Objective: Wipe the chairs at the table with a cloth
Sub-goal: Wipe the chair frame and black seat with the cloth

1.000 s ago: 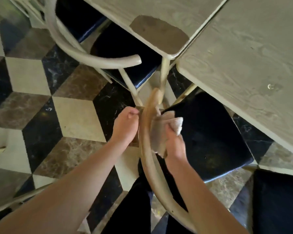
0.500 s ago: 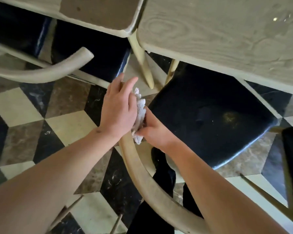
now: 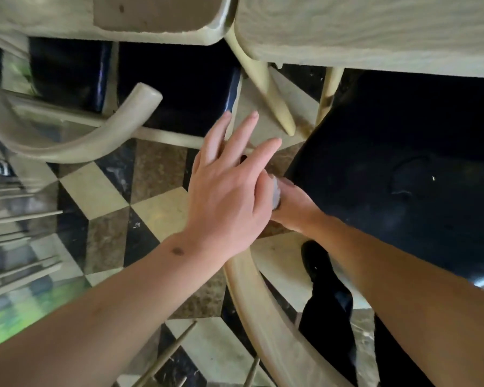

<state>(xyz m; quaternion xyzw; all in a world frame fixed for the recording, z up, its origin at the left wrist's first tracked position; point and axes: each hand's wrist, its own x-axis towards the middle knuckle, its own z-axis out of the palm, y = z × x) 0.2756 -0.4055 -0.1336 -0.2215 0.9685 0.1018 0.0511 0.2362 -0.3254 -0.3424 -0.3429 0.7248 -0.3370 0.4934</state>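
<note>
A pale wooden chair with a curved back rail [image 3: 266, 311] and a dark blue seat [image 3: 403, 185] stands below me at the table [image 3: 361, 29]. My left hand [image 3: 229, 191] hovers over the rail's front end, fingers spread and straight. Just beside it, my right hand [image 3: 294, 208] grips a small pale cloth [image 3: 276, 195], mostly hidden between the two hands, low against the chair by the seat's edge. My left hand hides the rail's end.
A second pale chair with a curved arm [image 3: 76, 146] and a dark seat [image 3: 179, 88] stands to the left. Table legs [image 3: 266, 88] come down between the chairs. My dark shoe [image 3: 316, 261] is on the checkered tile floor [image 3: 104, 208].
My left hand has opened from its grip near the rail and now spreads its fingers above it. The right hand with the cloth has dropped lower beside the seat, and my view has tilted down.
</note>
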